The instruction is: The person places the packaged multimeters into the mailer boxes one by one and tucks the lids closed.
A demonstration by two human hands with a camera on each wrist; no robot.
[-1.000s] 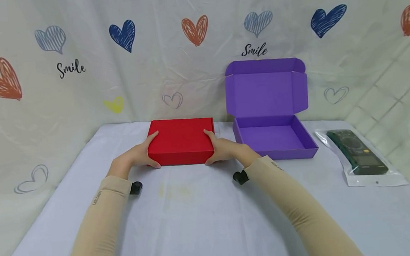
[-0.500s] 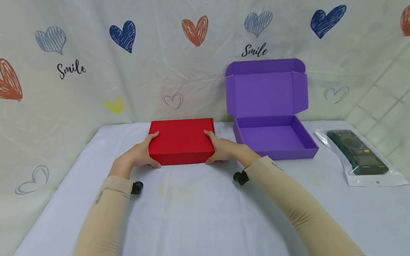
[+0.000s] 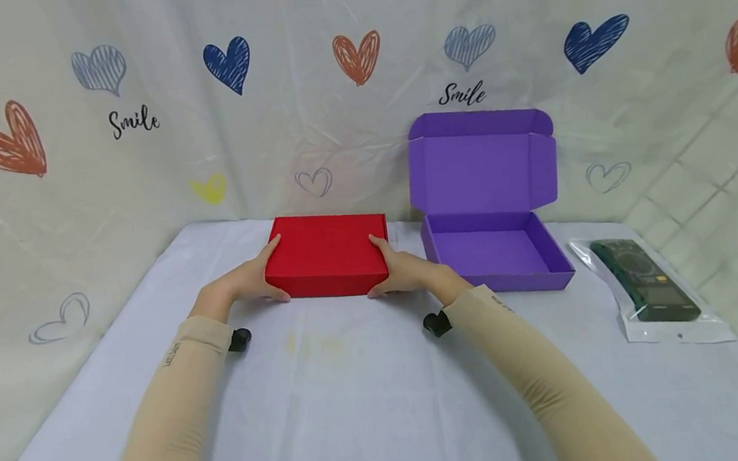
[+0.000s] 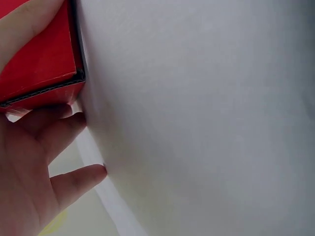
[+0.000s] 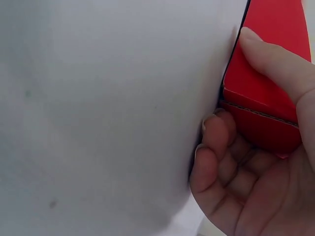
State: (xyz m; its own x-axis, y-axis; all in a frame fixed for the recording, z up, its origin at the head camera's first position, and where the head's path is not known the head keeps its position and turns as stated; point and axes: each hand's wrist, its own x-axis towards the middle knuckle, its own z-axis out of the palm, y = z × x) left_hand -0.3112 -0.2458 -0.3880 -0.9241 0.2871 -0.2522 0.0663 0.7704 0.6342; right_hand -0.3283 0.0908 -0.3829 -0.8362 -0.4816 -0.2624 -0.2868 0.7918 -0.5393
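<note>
A closed red cardboard box (image 3: 328,252) lies flat near the back of the white table, between the two hands. My left hand (image 3: 248,278) grips its left end, a thumb (image 4: 29,24) across the front face in the left wrist view and fingers along the side. At the other end my right hand (image 3: 405,270) holds the box likewise, its thumb (image 5: 273,61) on the front and the other fingers curled by the side and table. Right of it stands a purple box (image 3: 492,252), its lid raised and its inside bare.
On the right part of the table (image 3: 371,406) lies a dark digital multimeter (image 3: 646,279) in a clear, white-edged plastic bag. Behind the table hangs a pale curtain (image 3: 295,134) printed with hearts and "Smile".
The head view has shifted slightly. The fingertip of my left hand on the box's top edge sits a little farther left. Both hands keep hold of the red box, which has hardly moved.
</note>
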